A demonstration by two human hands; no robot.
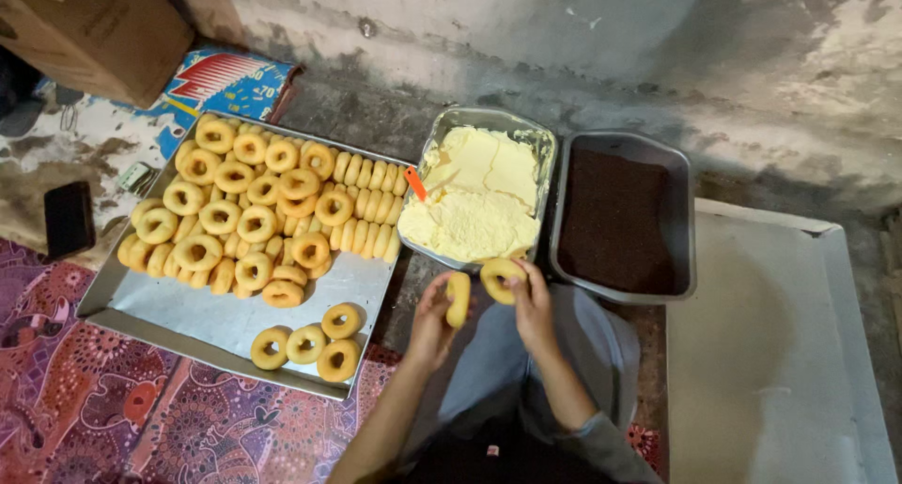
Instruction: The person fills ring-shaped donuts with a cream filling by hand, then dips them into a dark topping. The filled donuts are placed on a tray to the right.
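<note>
left grip (434, 317) and right grip (532, 307) each holding a doughnut half, patterned mat (141, 409), stained wall (658, 42)

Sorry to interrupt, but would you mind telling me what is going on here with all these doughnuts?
A person sitting on the floor holds one plain ring doughnut in each hand: the left hand grips a doughnut on edge, the right hand holds another doughnut by the pan of pale yellow cream. Beside it sits a pan of dark brown sprinkles. A large metal tray to the left carries many more plain doughnuts.
</note>
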